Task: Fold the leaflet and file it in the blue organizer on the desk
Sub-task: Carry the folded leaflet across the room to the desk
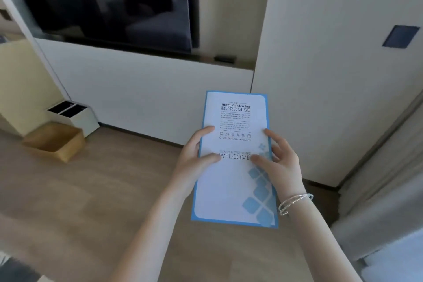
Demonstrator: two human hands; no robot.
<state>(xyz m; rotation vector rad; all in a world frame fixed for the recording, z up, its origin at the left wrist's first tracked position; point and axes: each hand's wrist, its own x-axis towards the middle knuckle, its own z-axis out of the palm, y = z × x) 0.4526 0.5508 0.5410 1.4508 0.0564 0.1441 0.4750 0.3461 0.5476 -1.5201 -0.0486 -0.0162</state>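
Both hands grip one tall, narrow white paper leaflet (231, 181) with a blue border. The left hand (194, 155) clamps its left long edge, thumb and forefinger spread on the printed face; the right hand (278, 159) clamps the right long edge likewise, a silver bangle (295, 202) on its wrist. The leaflet is held above the light wooden desk surface (91, 201), bare beneath both forearms. Well left of the fingers stand an open wooden tray (55, 142) and a white box (73, 115).
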